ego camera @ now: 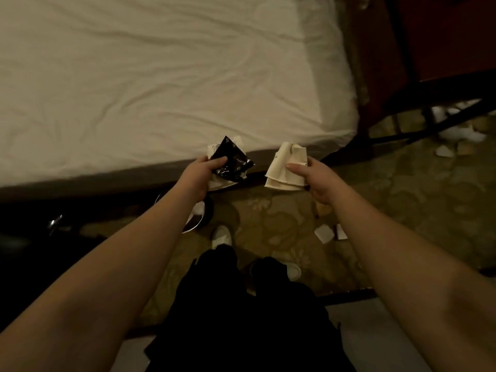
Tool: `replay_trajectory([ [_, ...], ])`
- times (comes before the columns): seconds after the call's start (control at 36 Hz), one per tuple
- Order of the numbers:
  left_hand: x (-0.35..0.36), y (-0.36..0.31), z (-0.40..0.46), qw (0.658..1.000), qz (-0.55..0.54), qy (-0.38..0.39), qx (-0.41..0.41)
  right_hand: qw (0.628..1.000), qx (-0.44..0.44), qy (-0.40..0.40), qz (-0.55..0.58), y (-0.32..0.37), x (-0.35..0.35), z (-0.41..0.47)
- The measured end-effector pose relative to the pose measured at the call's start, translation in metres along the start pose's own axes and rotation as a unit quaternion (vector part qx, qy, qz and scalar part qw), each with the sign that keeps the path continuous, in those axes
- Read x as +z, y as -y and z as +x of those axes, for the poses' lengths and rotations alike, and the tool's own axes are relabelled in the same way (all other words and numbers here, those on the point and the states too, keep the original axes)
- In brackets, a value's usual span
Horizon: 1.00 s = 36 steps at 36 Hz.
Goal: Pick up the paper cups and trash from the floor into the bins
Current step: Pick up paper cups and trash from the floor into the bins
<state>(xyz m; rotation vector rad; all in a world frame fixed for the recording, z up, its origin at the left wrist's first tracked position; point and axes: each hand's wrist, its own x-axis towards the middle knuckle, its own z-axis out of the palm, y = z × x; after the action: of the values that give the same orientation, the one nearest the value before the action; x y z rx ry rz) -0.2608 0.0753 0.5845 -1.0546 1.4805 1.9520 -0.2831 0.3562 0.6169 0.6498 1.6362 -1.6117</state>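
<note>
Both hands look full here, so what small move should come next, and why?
Probably lower the left hand and drop its black wrapper and flattened cup into the bin just beneath that forearm. The right hand grips crushed paper cups, and scraps remain on the carpet.

The bed (161, 76) lies ahead, the left hand (204, 170) holding a wrapper (233, 162) over flattened paper before its edge, the right hand (314, 178) to the right holding flattened paper cups (281, 167), a bin (198, 216) below the left forearm, paper scraps (326, 233) on the carpet (402, 197) rightward.
</note>
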Motion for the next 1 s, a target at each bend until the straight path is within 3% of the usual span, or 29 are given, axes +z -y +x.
replay_trajectory([
  [0.17,-0.119,0.044,-0.008,0.993,-0.076,-0.077,-0.052,0.99,0.062,0.065,-0.106,-0.023,0.104,0.051],
  [0.31,-0.205,0.107,-0.012,0.98,-0.106,-0.137,-0.099,0.961,0.103,0.111,-0.232,-0.059,0.181,0.085],
  [0.58,-0.291,0.203,0.029,0.957,-0.157,-0.181,-0.164,0.926,0.124,0.102,-0.342,-0.141,0.278,0.149],
  [0.75,-0.313,0.217,0.083,0.964,-0.123,-0.188,-0.141,0.937,0.133,0.048,-0.32,-0.184,0.303,0.184],
  [1.0,-0.328,0.211,0.173,0.972,-0.028,-0.209,-0.107,0.965,0.207,-0.034,-0.156,-0.258,0.319,0.239],
])
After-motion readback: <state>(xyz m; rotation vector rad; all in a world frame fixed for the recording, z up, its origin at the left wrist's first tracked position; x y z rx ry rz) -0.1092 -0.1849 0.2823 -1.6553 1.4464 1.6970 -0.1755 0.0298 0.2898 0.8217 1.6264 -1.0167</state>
